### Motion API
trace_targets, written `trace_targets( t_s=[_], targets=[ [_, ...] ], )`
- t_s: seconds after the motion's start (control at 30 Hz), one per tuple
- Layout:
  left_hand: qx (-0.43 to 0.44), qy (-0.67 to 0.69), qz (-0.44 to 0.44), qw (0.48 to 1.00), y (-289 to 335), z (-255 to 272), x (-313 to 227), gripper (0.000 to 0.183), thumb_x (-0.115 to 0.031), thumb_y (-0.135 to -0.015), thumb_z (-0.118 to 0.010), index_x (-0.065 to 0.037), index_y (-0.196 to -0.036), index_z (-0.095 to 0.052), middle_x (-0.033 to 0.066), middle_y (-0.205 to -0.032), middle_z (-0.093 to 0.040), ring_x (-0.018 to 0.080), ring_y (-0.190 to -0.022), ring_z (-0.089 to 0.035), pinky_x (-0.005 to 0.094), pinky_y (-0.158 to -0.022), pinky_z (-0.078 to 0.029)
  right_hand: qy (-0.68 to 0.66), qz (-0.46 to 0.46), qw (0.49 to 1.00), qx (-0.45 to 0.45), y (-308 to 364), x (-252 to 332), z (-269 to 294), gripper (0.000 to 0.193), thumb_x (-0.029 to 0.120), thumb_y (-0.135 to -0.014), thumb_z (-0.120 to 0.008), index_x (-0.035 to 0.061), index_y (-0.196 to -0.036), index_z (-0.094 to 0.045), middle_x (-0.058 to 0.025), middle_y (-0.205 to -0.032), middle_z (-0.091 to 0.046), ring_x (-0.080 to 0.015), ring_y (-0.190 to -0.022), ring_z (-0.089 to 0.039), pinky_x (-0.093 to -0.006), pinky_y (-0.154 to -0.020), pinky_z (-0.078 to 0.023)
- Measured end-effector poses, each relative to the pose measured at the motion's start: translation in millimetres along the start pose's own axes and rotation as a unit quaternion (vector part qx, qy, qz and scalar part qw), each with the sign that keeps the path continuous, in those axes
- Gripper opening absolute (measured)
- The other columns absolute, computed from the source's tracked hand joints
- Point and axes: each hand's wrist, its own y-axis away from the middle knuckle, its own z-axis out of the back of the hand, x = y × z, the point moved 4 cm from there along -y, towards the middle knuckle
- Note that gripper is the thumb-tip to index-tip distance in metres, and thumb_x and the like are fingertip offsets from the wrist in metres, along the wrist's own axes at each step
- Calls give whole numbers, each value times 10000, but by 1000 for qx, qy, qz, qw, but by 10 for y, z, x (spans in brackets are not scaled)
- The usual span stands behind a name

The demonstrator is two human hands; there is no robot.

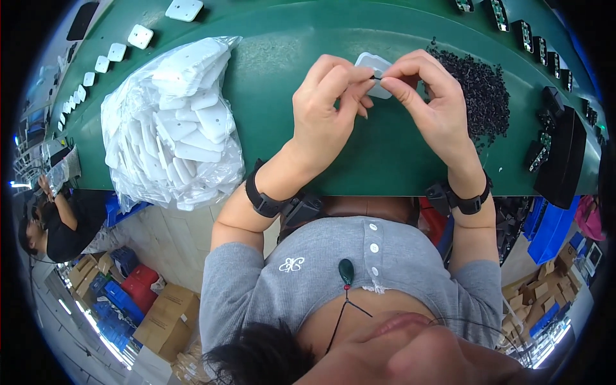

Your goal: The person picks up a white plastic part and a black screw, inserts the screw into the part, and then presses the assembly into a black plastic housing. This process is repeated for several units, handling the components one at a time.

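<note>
Above the far middle of the green table [276, 128], my left hand [330, 102] and my right hand [431, 93] meet fingertip to fingertip. A small black part [376, 77] is pinched between them, its exact kind too small to make out. Just behind and below the fingers a white plastic cover [369, 60] with rounded corners is partly hidden by both hands. To the right of my right hand spreads a loose heap of small black parts [481, 96]. Left of my left arm lies a clear plastic bag [176, 128] full of white covers.
A row of white covers [140, 36] runs along the table's far left. Several black housings with green circuit boards [526, 35] line the right edge, near a black bin [560, 157]. At far left another person [61, 221] sits working. Cardboard boxes [168, 321] stand on the floor.
</note>
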Motion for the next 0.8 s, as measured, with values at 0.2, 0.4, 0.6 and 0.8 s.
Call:
trace_targets(
  t_s=[0.2,0.4,0.6,0.8],
  targets=[
    [-26,173,133,976,13,-62,16,212,54,-918,-592,50,-1127,-561,110,-934,-591,183,-733,-685,273,-643,-582,16,-34,999,-1,15,18,49,91,68,-873,-689,2,-898,-631,-30,-850,-567,-111,-751,-505,-234,-684,-406],
    [25,222,209,952,34,-39,92,121,30,-936,-584,82,-1037,-542,130,-1003,-577,210,-803,-699,296,-733,-592,49,-6,999,-18,9,20,5,72,65,-873,-681,13,-877,-632,-15,-812,-554,-98,-710,-487,-228,-649,-392],
    [15,222,133,966,17,-25,80,70,24,-928,-599,79,-938,-557,101,-1000,-553,192,-806,-688,275,-717,-590,3,-62,997,-48,63,-7,-114,98,69,-868,-696,20,-835,-618,-14,-773,-565,-89,-655,-495,-244,-588,-409],
    [1,204,133,970,31,35,35,78,18,-916,-620,59,-905,-554,92,-968,-558,161,-762,-672,251,-652,-570,22,-58,997,-39,97,23,-98,183,137,-848,-750,22,-859,-608,-4,-771,-531,-91,-644,-456,-236,-574,-373]
  ],
)
